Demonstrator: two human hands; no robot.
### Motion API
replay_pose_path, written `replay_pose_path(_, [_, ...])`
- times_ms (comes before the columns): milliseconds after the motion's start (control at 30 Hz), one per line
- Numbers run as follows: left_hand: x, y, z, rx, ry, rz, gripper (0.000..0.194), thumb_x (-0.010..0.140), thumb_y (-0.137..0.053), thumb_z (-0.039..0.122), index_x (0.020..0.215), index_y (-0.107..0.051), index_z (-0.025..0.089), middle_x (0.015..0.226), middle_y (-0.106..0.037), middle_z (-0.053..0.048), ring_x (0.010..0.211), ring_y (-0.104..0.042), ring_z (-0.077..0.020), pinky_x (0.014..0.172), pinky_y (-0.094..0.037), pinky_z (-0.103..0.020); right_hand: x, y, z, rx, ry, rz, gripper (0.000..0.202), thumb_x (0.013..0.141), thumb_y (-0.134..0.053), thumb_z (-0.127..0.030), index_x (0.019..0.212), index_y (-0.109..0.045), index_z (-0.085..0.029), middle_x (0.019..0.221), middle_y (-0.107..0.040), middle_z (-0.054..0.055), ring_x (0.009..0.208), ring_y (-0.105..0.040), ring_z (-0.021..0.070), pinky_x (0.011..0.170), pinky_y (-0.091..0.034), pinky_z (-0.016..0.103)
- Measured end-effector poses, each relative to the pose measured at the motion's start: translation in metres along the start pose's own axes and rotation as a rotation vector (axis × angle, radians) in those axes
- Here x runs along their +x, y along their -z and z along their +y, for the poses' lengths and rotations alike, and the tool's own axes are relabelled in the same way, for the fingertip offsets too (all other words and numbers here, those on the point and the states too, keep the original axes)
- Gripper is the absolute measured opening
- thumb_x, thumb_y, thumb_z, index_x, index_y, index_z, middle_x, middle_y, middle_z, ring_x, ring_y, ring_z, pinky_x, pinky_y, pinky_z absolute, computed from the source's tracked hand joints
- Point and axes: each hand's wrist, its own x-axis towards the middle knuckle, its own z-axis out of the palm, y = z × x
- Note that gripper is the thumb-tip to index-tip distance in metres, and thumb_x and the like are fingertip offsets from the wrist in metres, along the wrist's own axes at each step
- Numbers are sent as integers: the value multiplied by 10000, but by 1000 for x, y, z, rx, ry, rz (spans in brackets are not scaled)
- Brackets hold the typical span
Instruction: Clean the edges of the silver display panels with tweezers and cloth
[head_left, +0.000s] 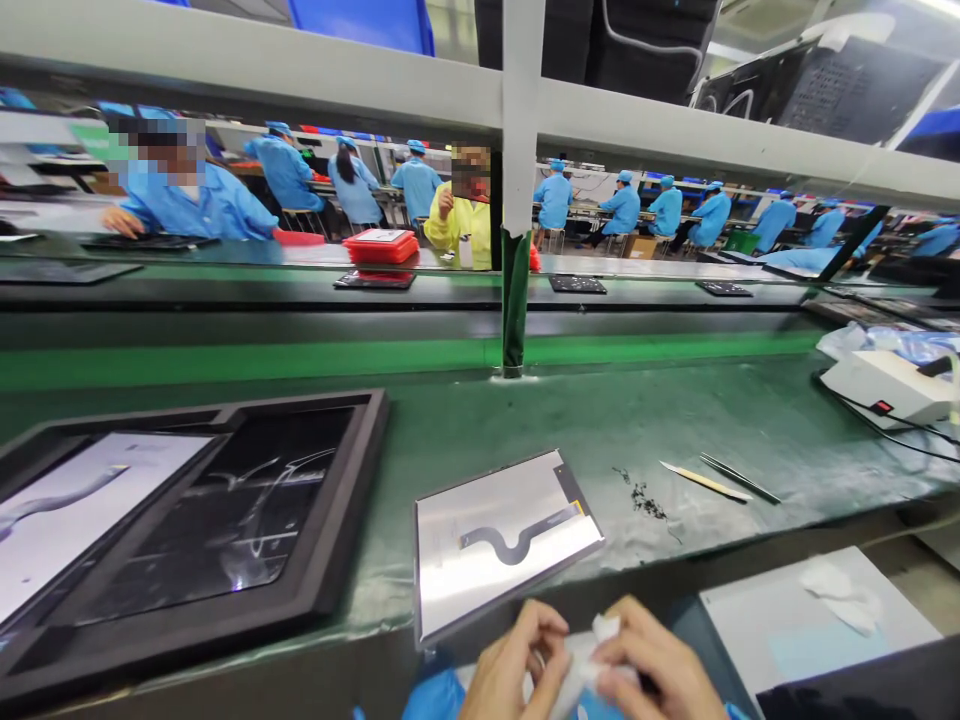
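My left hand (517, 662) and my right hand (654, 662) are together at the bottom of the head view, over my lap in front of the bench edge. Both have curled fingers pinching a crumpled white tissue (579, 668) between them. Just beyond them lies a display panel (459, 568), its silvery back up and its near corner jutting over the bench edge. A dark, wavy flex cable (513, 550) runs across that back. To the right of the panel are black crumbs (646, 500), a pale slim-handled blade tool (705, 481) and metal tweezers (741, 478).
A black foam tray (346, 500) with panels fills the bench's left. A white box-shaped device (889, 388) with cables stands at the right. A green post (514, 305) rises at the back. Another white tissue (840, 595) lies on a light surface at lower right. Co-workers sit beyond.
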Motion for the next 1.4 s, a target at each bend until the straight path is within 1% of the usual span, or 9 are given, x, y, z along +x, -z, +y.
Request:
replay_pose_path(33, [4, 4, 3, 206, -166, 117, 179, 996, -514, 343, 1093, -590, 213, 884, -667, -23, 767, -640, -138, 729, -510, -235, 7, 10, 2, -60, -48, 63, 308, 993, -484, -442, 884, -705, -257, 946, -691, 50, 641, -659, 137, 569, -499, 202])
replay_pose_path(100, [16, 14, 9, 574, -448, 271, 198, 994, -515, 245, 1178, -580, 213, 1081, -702, -71, 1033, -669, -208, 891, -537, -314, 19, 22, 7, -196, -79, 171, 325, 1008, -454, -439, 847, -661, -248, 901, -684, 31, 605, -648, 124, 558, -478, 199])
replay_pose_path(200, [34, 26, 12, 919, -623, 278, 257, 996, -513, 247, 1226, -583, 156, 1257, -681, -116, 1266, -582, -292, 1011, -524, -431, 33, 24, 13, -392, -43, 240, 361, 1030, -385, -464, 874, -637, -258, 705, -663, -19, 531, -625, 130, 525, -435, 214])
replay_pose_path(300, [41, 33, 5, 1019, -616, 242, 335, 1012, -483, 318, 1267, -571, 118, 1310, -660, -136, 1278, -580, -297, 1006, -547, -459, 42, 17, 14, -501, -11, 198, 399, 1056, -298, -435, 915, -627, -259, 723, -690, -16, 526, -628, 130, 518, -412, 224])
replay_pose_path(367, [39, 35, 0, 1029, -588, 227, 372, 1016, -472, 338, 1302, -554, 115, 1350, -633, -143, 1293, -565, -294, 999, -557, -461, 45, 13, 12, -523, 3, 147, 433, 1066, -263, -406, 859, -614, -257, 726, -689, -13, 550, -648, 131, 514, -399, 227])
replay_pose_path(533, [33, 36, -4, 1015, -558, 181, 387, 1012, -484, 291, 1359, -516, 122, 1395, -596, -142, 1337, -510, -289, 1029, -534, -461, 55, 10, 7, -529, 33, 60, 434, 1074, -256, -359, 824, -595, -256, 751, -709, -13, 585, -689, 130, 512, -380, 231])
replay_pose_path(867, [35, 34, -1, 954, -542, 173, 389, 1009, -489, 265, 1371, -500, 124, 1382, -607, -140, 1347, -500, -277, 1058, -511, -452, 61, 0, 2, -725, 121, 33, 489, 1082, -213, -320, 760, -573, -243, 669, -638, -23, 530, -665, 130, 479, -324, 279])
replay_pose_path(1233, [35, 33, -1, 926, -517, 164, 380, 1019, -467, 268, 1372, -501, 131, 1405, -587, -142, 1353, -494, -278, 1060, -506, -484, 61, -1, -3, -778, 119, 58, 388, 1051, -305, -215, 745, -543, -238, 660, -634, -28, 511, -645, 121, 478, -279, 276])
replay_pose_path(1400, [34, 33, -4, 922, -524, 187, 381, 1029, -447, 286, 1380, -491, 145, 1393, -599, -134, 1355, -489, -279, 1069, -500, -486, 62, -1, -3, -760, 106, 33, 420, 1067, -270, -252, 769, -566, -244, 675, -653, -29, 525, -652, 125, 479, -275, 285])
